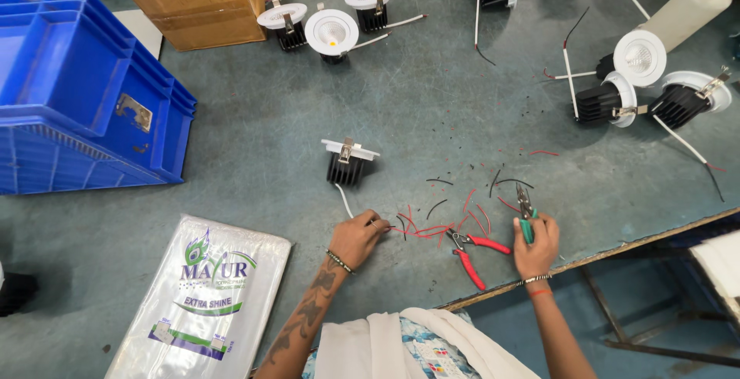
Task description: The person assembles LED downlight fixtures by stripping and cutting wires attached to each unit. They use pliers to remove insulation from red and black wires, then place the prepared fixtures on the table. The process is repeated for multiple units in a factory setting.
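Observation:
My left hand (356, 238) pinches the end of a white cable (343, 199) that runs up to a downlight (348, 160) with a white rim and black finned body, standing on the grey-green table (254, 125). My right hand (536, 244) grips a small green-handled cutter (526, 212), tip pointing away from me. Red-handled pliers (473, 252) lie between my hands. Short red and black wire offcuts (447, 213) are scattered around them.
Stacked blue crates (81, 94) sit at the left, a cardboard box (202, 0) behind them. A silver printed pouch (202, 298) lies at the near left. More downlights cluster at the back (331, 31) and right (640, 78). The table edge (617, 249) runs diagonally at right.

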